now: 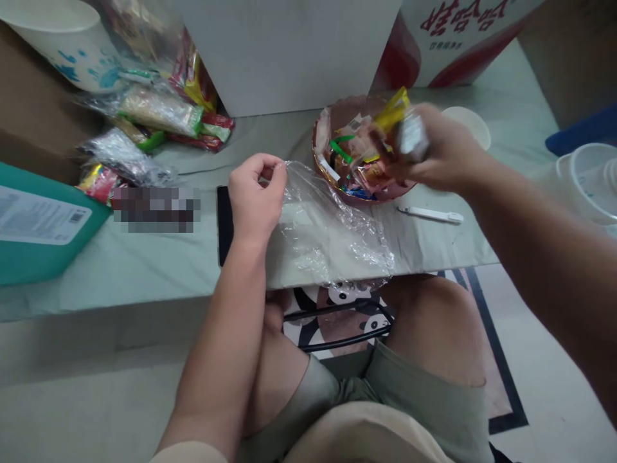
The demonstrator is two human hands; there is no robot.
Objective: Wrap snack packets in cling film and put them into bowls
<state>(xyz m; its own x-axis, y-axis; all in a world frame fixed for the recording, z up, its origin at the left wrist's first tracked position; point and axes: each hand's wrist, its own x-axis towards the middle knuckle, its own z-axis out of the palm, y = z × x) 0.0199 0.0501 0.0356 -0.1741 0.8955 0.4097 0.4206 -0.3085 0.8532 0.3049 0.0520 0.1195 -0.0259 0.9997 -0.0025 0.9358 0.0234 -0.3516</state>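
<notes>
Fingertips [278, 170] of the left hand [255, 193] pinch the top of a clear plastic bag [337, 231], perhaps to steady the light film, which spreads over the counter [130, 270] and droops past its near edge. The right hand [443, 138], blurred, grasps a silvery packet [412, 136] above a reddish bowl [347, 108]; whether it also grips the yellow packet [393, 110] beside that, I cannot tell. The bowl, heaped with small wrapped snacks [371, 177], sits behind the bag, probably for easy reach. A white cutter [434, 215] lies near the bowl, toward the near edge, and a phone [225, 222] lies partly beneath the left wrist. More snack packets [161, 109] pile toward the far left corner, by a white tub [87, 61] with blue prints. Along the far edge, a box [475, 38] carries large red Chinese characters, two apparently 哈哈; the teal box [29, 263] at the left has a label too small to read.
</notes>
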